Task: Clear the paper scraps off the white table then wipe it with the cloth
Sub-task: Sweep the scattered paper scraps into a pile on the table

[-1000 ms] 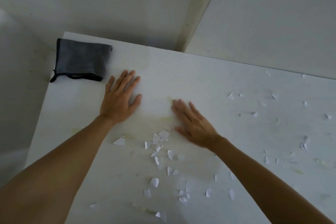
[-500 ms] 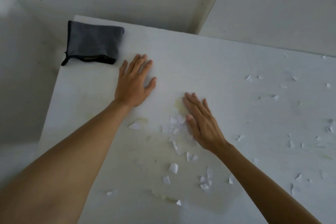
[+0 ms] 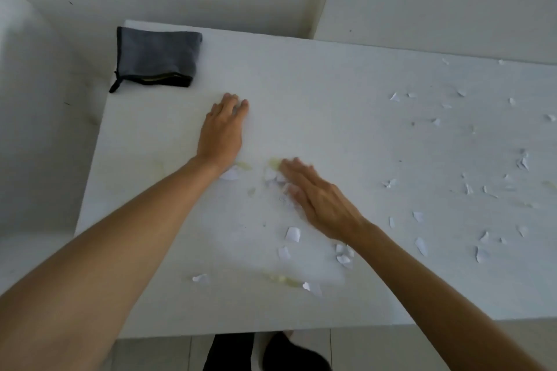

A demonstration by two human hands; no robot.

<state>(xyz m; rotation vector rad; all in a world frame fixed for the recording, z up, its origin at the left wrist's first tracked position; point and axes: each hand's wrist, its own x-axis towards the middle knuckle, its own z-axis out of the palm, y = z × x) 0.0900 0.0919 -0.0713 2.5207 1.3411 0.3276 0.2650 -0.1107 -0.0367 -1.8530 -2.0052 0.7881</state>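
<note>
The white table (image 3: 331, 99) carries several torn white paper scraps. My left hand (image 3: 221, 132) lies flat, fingers together, with one scrap (image 3: 230, 174) at its wrist. My right hand (image 3: 319, 200) lies flat and blurred, fingers against a small bunch of scraps (image 3: 272, 176). More scraps (image 3: 293, 233) sit near the right wrist, and others (image 3: 467, 187) are scattered over the right half. A folded dark grey cloth (image 3: 156, 59) rests on the far left corner, apart from both hands.
Yellowish smears (image 3: 283, 280) mark the tabletop near the front and between my hands. The table's left edge (image 3: 90, 190) and front edge drop to a pale tiled floor. Dark shoes (image 3: 271, 352) show below the front edge. Walls stand behind.
My right hand has slid toward the left, pushing scraps toward my left hand. My left hand's fingers have closed together. The view has shifted so the front table edge shows.
</note>
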